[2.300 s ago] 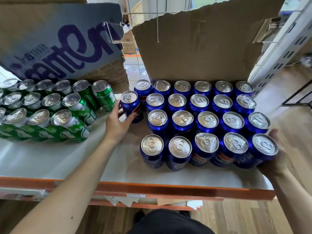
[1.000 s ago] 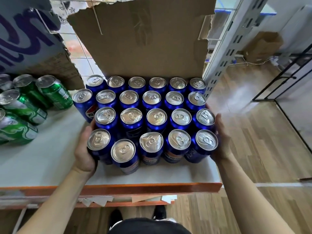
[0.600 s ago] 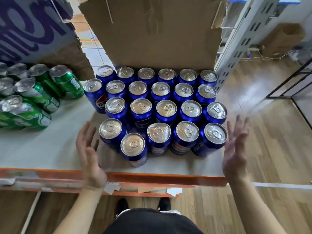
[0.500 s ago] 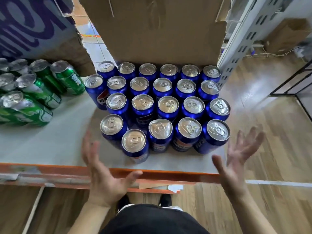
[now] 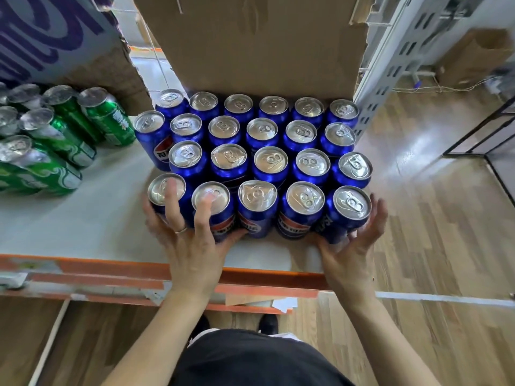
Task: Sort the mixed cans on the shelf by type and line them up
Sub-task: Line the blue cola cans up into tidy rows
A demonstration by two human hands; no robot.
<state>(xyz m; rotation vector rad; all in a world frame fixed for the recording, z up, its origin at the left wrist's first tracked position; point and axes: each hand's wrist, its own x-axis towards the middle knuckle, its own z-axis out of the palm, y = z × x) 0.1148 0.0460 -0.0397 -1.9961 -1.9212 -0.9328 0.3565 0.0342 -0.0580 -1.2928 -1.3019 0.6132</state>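
The blue cans are seen upright in a tight block of staggered rows on the right part of the white shelf, backed by a sheet of plain cardboard. One blue can is set out at the block's left side, touching it. The green cans are grouped well apart at the left end of the shelf, under a printed box. The left hand is spread wide against the front row, its straight fingers laid up over the front-left can and the can next to it, the thumb stretched along the foot of the row; a ring is worn on one finger. The right hand is cupped, palm up and fingers spread, against the side of the front-right can; nothing is pinched or lifted. The orange front edge of the shelf is crossed by both wrists, and a wooden floor is seen to the right
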